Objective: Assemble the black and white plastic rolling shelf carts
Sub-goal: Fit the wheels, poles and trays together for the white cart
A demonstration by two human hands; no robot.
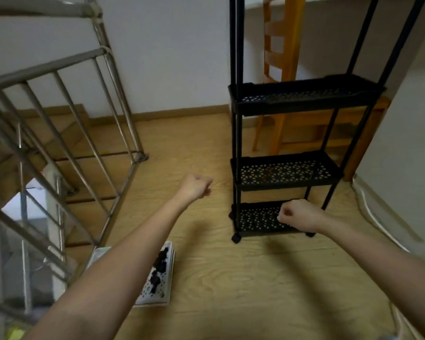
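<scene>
Fingers [205,183] of our left hand [194,188] curl into an empty fist; our right hand [298,215] is fisted too, before the bottom shelf of the black cart [292,109]. It stands upright on the floor [231,278], an orange chair [290,33] behind. White trays [163,294] lie stacked under our left forearm, small black parts [160,263] on top.

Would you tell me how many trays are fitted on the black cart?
3: upper tray, middle tray, and bottom tray behind the right hand. The posts leave the frame above, so another may be hidden.
</scene>
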